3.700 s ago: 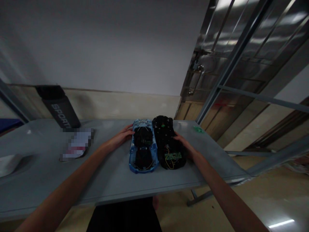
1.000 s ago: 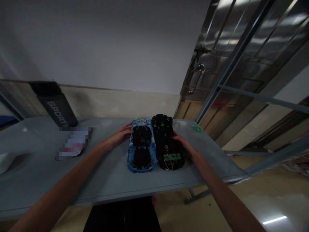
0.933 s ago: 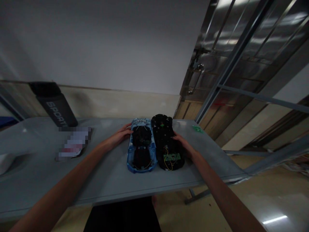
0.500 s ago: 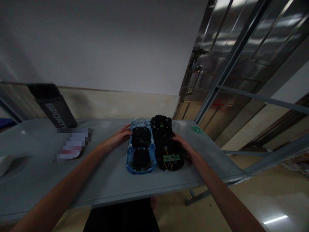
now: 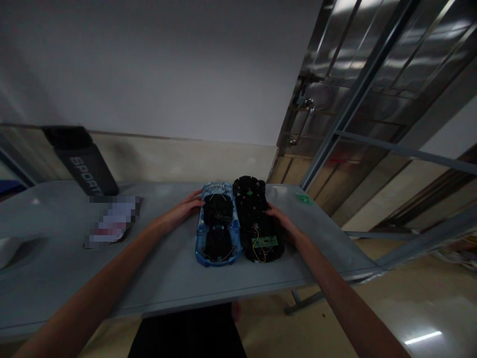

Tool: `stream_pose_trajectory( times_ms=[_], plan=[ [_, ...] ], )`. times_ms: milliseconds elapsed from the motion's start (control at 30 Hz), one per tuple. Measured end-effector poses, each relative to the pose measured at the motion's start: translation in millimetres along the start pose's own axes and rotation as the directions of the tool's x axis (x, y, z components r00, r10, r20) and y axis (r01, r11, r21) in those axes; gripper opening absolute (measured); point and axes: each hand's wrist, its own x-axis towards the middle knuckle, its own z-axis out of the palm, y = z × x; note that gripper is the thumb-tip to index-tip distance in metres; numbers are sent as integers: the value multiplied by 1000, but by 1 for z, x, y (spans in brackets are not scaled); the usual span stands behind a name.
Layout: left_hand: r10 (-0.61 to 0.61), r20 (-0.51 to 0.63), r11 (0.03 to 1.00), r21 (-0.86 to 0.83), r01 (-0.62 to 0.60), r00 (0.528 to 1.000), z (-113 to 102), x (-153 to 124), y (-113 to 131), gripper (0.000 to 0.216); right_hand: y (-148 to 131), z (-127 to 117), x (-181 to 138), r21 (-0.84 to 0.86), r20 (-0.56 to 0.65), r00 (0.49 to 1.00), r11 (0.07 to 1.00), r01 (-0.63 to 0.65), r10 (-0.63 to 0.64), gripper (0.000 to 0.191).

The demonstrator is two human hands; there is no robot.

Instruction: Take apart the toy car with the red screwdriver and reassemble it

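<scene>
A blue toy car body lies open side up on the table, its black inner parts showing. Right beside it is the black toy car chassis, which carries a green circuit board and a loose yellow wire. My left hand grips the left edge of the body, thumb and fingers at its side. On the chassis's right edge is my right hand, closed round it with fingertips on its top face. The undersides of both hands are hidden.
The grey table stands against a wall. A black box marked SPORT leans at the back left, near a blurred-out flat item. Small green pieces lie at the right. A metal frame post rises beyond the table's right end.
</scene>
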Motion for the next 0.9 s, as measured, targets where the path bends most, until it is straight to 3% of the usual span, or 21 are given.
stream_pose_trajectory(
  times_ms=[900],
  plan=[
    [6, -15, 999, 36, -5, 1000, 6, -3, 5, 63, 1, -3, 1, -13, 30, 1000, 1000, 6, -5, 48]
  ],
)
